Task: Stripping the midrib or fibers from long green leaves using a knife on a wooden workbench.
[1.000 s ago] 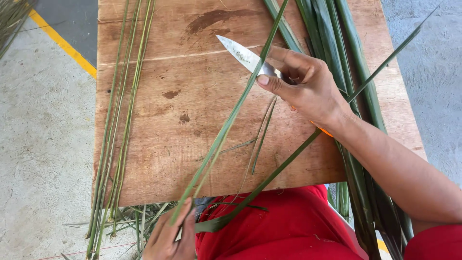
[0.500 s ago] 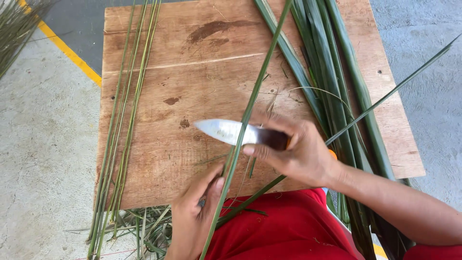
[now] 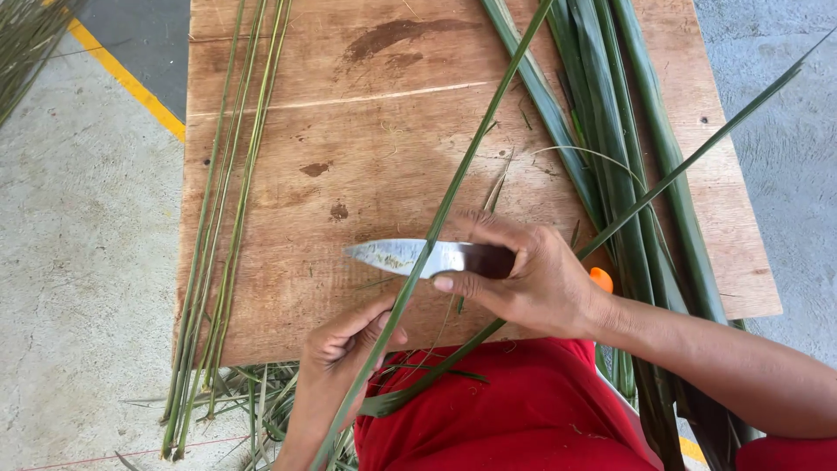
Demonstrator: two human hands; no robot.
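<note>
Right hand (image 3: 532,279): grip closed round a knife (image 3: 410,256), blade flat, tip pointing left across the worktop (image 3: 288,288).
Left hand (image 3: 344,344): pinching the long green leaf (image 3: 453,187) at the near edge.
Leaf: slants across the blade.
Left side: stripped stalks (image 3: 222,218).
Right side: leaf pile (image 3: 628,148).

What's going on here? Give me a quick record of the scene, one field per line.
Setting: wooden board resting over a concrete floor
Right hand: grips a knife, blade pointing left
Left hand: pinches a long green leaf near its lower end
Blade and leaf: the leaf crosses over the blade
Left of board: bundle of thin stripped stems
Right of board: pile of broad green leaves
Clothing: red garment
</note>
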